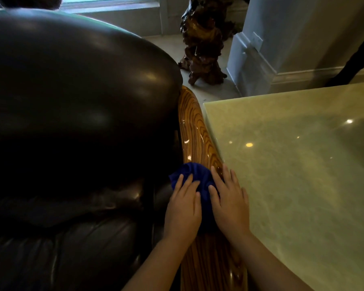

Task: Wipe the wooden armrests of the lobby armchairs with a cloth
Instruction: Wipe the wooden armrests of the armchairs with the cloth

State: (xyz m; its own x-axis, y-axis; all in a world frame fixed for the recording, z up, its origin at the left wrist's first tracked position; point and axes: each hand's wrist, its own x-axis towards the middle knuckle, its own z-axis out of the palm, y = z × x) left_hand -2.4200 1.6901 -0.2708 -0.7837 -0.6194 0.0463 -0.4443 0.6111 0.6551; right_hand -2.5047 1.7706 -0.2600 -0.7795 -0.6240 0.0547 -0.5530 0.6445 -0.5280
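Observation:
A glossy wooden armrest (194, 131) with dark grain stripes runs from the bottom centre up along the right side of a black leather armchair (72, 101). A crumpled blue cloth (198, 177) lies on the armrest about halfway along. My left hand (183, 206) presses flat on the cloth's left part, fingers spread. Beside it, my right hand (229, 202) rests with its inner fingers on the cloth and its outer fingers over the armrest's right edge. Both palms hide the lower part of the cloth.
A pale green polished stone table (292, 175) stands close against the armrest's right side. Beyond the armrest's far end, a dark carved root-wood sculpture (202, 43) stands on the floor beside a white pillar base (259, 59). A window is at the top.

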